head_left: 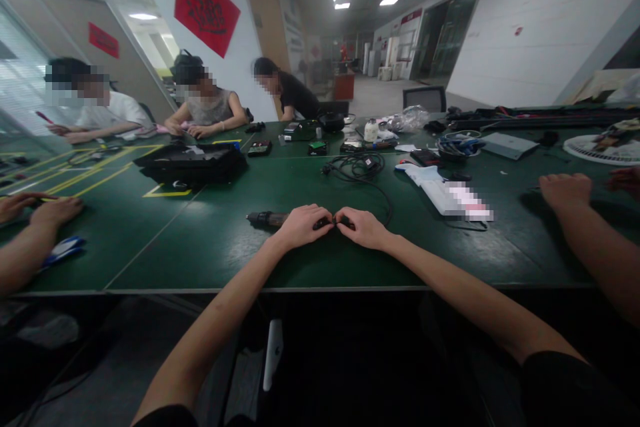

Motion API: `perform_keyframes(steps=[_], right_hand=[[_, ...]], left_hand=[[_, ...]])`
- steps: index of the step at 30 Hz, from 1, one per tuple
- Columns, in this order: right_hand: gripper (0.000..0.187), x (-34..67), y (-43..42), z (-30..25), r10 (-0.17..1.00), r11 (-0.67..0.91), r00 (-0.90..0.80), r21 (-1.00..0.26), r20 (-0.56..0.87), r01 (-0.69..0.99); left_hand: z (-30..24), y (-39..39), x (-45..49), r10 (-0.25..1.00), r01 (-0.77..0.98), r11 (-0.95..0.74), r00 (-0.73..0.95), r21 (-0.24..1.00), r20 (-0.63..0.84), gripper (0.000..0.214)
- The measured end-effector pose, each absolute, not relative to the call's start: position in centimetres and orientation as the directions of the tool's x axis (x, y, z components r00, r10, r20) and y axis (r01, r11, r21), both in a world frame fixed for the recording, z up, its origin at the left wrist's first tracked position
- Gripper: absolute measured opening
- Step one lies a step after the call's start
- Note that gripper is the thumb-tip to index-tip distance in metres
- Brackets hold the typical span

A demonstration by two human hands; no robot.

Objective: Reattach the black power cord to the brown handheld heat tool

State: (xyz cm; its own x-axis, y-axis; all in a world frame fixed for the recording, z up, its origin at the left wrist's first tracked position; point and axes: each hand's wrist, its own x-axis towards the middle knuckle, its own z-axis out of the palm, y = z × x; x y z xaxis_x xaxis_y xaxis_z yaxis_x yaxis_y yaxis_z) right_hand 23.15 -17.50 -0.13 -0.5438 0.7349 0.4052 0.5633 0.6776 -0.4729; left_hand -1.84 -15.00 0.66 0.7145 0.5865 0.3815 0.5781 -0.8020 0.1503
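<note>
A dark electric screwdriver [267,219] lies across the green table in front of me, its tip pointing left. My left hand [304,225] is closed around its rear part. Fingers bent, my right hand [367,229] pinches a small dark cable plug at the tool's tail end. The fingertips of both hands meet there and hide most of the joint. From behind my right hand a black cable [389,200] runs back to a loose coil [353,165] on the table.
A black tray [193,163] stands at the back left. White-and-blue packaging [430,188] lies right of the coil, with small electronics and cables behind. Co-workers' hands rest on the table at left [55,212] and right [565,190]. Several people sit around the table.
</note>
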Motion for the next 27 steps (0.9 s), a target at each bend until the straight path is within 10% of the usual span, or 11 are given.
perform_keyframes(steps=[27], right_hand=[[0.013,23.19,-17.46,-0.19,0.738,0.675,-0.538,-0.469,0.407,0.570]], left_hand=[[0.58,-14.99,-1.80,0.584,0.581,-0.802,0.715,0.140,0.383,0.023]])
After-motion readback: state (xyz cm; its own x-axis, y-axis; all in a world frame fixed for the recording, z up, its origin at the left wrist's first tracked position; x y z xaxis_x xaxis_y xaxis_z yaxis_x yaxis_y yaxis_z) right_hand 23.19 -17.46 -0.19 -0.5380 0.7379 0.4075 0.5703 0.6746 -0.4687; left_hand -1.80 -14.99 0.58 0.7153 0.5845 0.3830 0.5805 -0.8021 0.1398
